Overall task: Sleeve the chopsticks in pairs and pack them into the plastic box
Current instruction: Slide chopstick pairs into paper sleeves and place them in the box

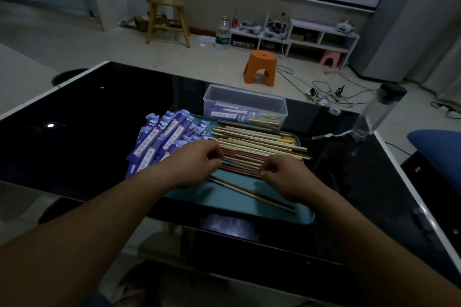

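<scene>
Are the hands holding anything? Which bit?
The left hand and right hand curl onto the loose chopsticks, left near their ends, right midway. Whether a stick is truly pinched cannot be told.

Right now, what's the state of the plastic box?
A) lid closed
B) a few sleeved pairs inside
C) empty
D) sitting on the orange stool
B: a few sleeved pairs show through the clear wall of the plastic box, purple sleeves with chopstick ends sticking out. The box stands open on the table, just beyond the tray.
</scene>
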### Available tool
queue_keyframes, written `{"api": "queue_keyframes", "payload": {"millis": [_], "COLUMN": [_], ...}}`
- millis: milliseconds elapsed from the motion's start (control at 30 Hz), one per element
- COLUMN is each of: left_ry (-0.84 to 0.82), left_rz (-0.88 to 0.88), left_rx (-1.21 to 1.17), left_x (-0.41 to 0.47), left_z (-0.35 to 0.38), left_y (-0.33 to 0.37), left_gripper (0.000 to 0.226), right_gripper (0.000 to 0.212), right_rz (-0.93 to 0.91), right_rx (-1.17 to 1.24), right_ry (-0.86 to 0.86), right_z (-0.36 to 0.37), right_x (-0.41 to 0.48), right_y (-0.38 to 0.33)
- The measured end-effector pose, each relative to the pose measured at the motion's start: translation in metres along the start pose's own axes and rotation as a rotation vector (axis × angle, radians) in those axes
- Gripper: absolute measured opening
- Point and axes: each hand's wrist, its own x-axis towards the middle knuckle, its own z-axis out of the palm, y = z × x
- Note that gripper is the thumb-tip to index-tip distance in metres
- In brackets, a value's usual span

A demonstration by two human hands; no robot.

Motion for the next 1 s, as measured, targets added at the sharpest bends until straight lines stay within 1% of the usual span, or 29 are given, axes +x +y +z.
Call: {"api": "queue_keyframes", "payload": {"millis": [33,133,200,267,367,433,500,567,633,767,867,933,1000], "left_ry": [-0.044,-0.155,-0.187,-0.189,-0.159,-0.144,-0.087,-0.007,0.034,-0.005,-0.007,-0.034,-0.063], "left_rz": [0.034,0.149,0.201,0.237,0.268,0.27,0.264,0.248,0.217,0.182,0.172,0.146,0.125], "left_rx": [0.106,0.338,0.424,0.473,0.473,0.46,0.415,0.41,0.431,0.466,0.457,0.43,0.403], "left_x": [0.0,0.003,0.005,0.007,0.011,0.014,0.017,0.022,0.027,0.033,0.033,0.034,0.035], "left_z": [0.006,0.018,0.023,0.028,0.032,0.035,0.036,0.036,0.035,0.038,0.038,0.037,0.035], "left_y": [0.001,-0.002,-0.006,-0.01,-0.011,-0.012,-0.013,-0.016,-0.019,-0.02,-0.021,-0.021,-0.022], "left_gripper": [0.008,0.024,0.026,0.022,0.016,0.016,0.015,0.015,0.017,0.017,0.015,0.011,0.014], "right_gripper": [0.002,0.013,0.012,0.009,0.012,0.015,0.016,0.013,0.01,0.011,0.011,0.008,0.003], "right_rz": [0.0,0.007,0.01,0.011,-0.015,-0.018,-0.025,-0.02,-0.019,-0.014,-0.036,-0.046,-0.052], "right_rx": [-0.015,-0.031,-0.063,-0.126,-0.229,-0.257,-0.258,-0.246,-0.244,-0.252,-0.243,-0.223,-0.199], "right_ry": [-0.051,-0.169,-0.161,-0.07,0.072,0.086,0.093,0.121,0.131,0.118,0.077,0.053,0.036], "right_z": [0.002,0.008,0.014,0.016,0.016,0.018,0.022,0.025,0.027,0.025,0.025,0.024,0.024], "right_x": [-0.008,-0.022,-0.023,-0.019,-0.009,-0.003,0.001,0.005,0.007,0.01,0.012,0.014,0.016], "right_y": [0.0,0.001,0.005,0.009,0.014,0.016,0.018,0.021,0.023,0.023,0.023,0.025,0.024]}}
